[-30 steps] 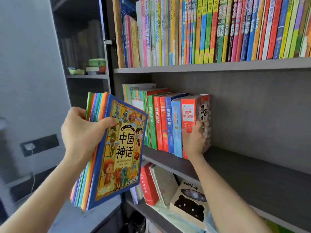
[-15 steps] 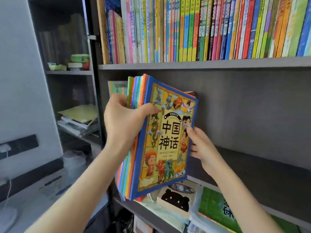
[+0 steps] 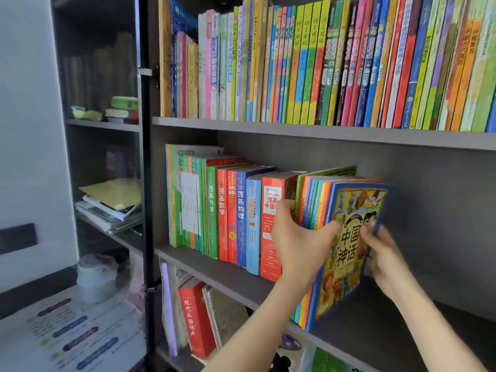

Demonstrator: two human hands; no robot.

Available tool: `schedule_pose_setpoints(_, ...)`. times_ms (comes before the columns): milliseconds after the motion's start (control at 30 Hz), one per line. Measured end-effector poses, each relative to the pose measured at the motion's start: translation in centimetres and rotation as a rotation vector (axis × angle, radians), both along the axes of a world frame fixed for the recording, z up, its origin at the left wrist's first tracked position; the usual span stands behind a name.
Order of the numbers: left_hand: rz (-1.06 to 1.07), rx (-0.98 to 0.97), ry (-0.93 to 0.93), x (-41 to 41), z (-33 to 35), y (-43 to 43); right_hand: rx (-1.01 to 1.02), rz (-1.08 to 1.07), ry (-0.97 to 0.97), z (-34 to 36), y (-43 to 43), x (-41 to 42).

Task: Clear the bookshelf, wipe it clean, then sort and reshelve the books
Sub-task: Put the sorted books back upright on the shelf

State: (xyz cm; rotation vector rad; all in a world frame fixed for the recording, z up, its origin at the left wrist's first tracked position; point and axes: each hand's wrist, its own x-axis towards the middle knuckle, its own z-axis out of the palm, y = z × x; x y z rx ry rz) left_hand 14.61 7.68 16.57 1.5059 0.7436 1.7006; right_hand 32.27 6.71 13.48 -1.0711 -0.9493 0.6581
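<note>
Dark grey shelf [image 3: 209,264], left hand [image 3: 298,237] gripping slim book stack [image 3: 346,253], right hand [image 3: 386,261] pinching its cover edge, white wall [image 3: 32,130] leftward

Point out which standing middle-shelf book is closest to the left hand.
The red-spined book at the row's right end; the left hand, gripping the colourful picture-book bundle, overlaps it; others stand further left.

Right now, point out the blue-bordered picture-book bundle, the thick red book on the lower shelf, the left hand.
blue-bordered picture-book bundle [image 3: 346,264]: head view, front cover.
thick red book [image 3: 196,320]: head view, lower shelf, its spine.
left hand [image 3: 298,242]: head view, back of the hand.
</note>
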Motion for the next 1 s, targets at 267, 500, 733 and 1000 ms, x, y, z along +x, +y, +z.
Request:
schedule_pose_setpoints(267,0.125,-0.003,0.104,1.5,-4.0,4.4,-0.303,-0.359,-0.377,-3.4,2.6,-1.0)
schedule_pose_setpoints(500,0.148,0.102,0.387,0.0,-2.8,6.0,-0.263,-0.139,-0.86,-7.5,1.4,-9.0)
schedule_pose_setpoints(733,0.028,0.116,0.53,0.0,-2.4,4.6,-0.123,-0.711,-0.751,-7.4,4.1,-11.3)
schedule_pose_setpoints(1000,-0.056,0.216,0.729,0.6,-3.3,4.5,-0.071,-0.654,-0.622,-7.7,4.6,-8.0)
